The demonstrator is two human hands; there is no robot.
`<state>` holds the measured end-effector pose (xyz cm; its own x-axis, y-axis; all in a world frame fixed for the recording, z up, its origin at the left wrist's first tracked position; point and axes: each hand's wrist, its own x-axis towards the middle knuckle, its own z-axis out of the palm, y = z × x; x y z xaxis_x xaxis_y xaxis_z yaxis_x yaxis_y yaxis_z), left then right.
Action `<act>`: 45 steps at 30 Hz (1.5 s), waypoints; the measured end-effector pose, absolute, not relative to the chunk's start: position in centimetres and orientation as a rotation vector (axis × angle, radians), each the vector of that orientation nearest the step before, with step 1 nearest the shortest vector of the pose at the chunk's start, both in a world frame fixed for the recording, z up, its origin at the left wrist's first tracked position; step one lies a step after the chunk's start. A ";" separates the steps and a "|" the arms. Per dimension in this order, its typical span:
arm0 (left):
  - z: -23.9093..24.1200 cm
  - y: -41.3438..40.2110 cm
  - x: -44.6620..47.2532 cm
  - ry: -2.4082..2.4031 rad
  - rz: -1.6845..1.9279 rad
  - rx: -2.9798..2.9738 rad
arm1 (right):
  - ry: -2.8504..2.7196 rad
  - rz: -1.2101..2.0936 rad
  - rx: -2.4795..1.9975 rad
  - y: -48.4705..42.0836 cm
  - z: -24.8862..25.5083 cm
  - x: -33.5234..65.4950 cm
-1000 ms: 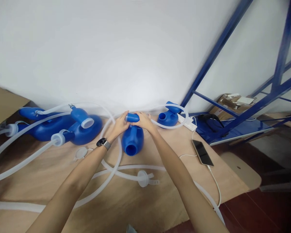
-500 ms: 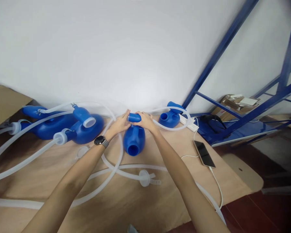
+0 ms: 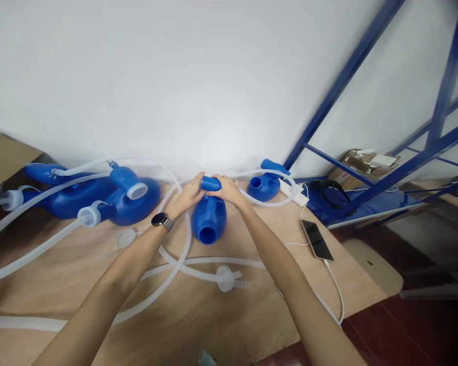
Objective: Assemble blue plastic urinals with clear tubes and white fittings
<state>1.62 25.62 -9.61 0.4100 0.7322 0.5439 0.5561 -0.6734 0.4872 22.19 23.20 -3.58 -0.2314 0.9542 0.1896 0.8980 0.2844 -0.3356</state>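
Both hands meet at a short blue plastic mouthpiece (image 3: 210,184) over the back of a blue urinal bottle (image 3: 209,222). My left hand (image 3: 192,193) grips the mouthpiece's left end, and a watch is on that wrist. Closed round its right end is my right hand (image 3: 227,189). The bottle rests on the table with its round open neck facing me. Whether the mouthpiece is joined to the bottle is hidden by the fingers. In front of the bottle lies a clear hose with a white cap (image 3: 225,278) on its end.
At left lie blue bottles (image 3: 137,203) with capped hoses (image 3: 88,217), beside a cardboard box (image 3: 9,152). Another blue bottle (image 3: 263,187) sits at back right near a power strip (image 3: 292,192). A phone (image 3: 316,240) is plugged in on the wooden table (image 3: 259,317). A blue metal frame (image 3: 343,76) stands right.
The view has shifted slightly, so things on the table sit a little further left. Both hands keep their grip on the mouthpiece, which is tilted slightly more.
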 end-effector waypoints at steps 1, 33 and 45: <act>-9.7 25.6 1.7 1.132 1.126 2.431 | -2.211 0.220 -1.676 23.2 -3.6 22.2; -6.0 28.6 -1.9 0.929 0.787 2.737 | -2.321 0.257 -1.581 23.8 -2.6 22.1; -7.0 27.2 -2.9 1.314 0.874 2.615 | -2.165 0.129 -1.576 22.9 -4.2 22.5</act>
<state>-2.94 27.19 -7.02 0.4673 0.7599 0.4520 0.7101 -0.6271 0.3201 22.54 22.94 -4.23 -0.2410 0.9212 0.3053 0.8786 0.3407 -0.3345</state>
